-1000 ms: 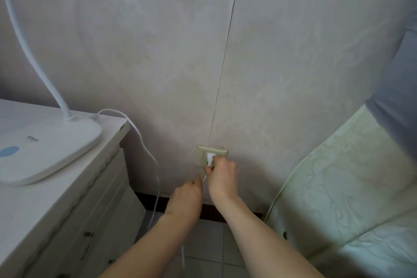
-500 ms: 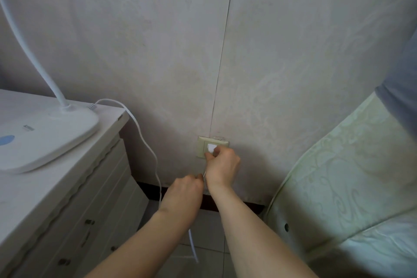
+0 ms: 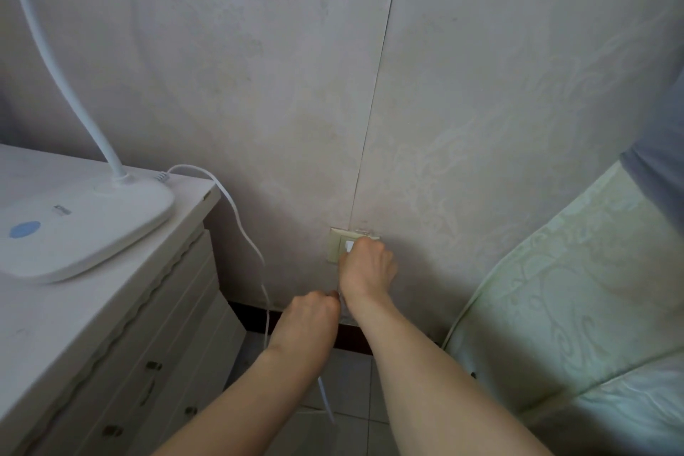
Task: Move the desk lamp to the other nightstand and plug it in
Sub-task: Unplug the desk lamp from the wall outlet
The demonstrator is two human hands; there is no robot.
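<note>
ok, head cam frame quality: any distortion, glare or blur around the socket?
Head view: wide-angle bowing, the wall seam leans and curves; light is soft and dim, no glare; darkest along the baseboard below the socket; the plug is a small white patch, mostly hidden by the right hand gripping it; the cord held by the left hand looks thin and soft-edged.

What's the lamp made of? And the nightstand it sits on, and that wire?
The lamp is probably plastic: smooth white, with a soft sheen on its base. The nightstand looks like painted wood: matte white, with drawer fronts and small metal-looking handles. The wire is likely plastic-coated: white, bending limply.
</note>
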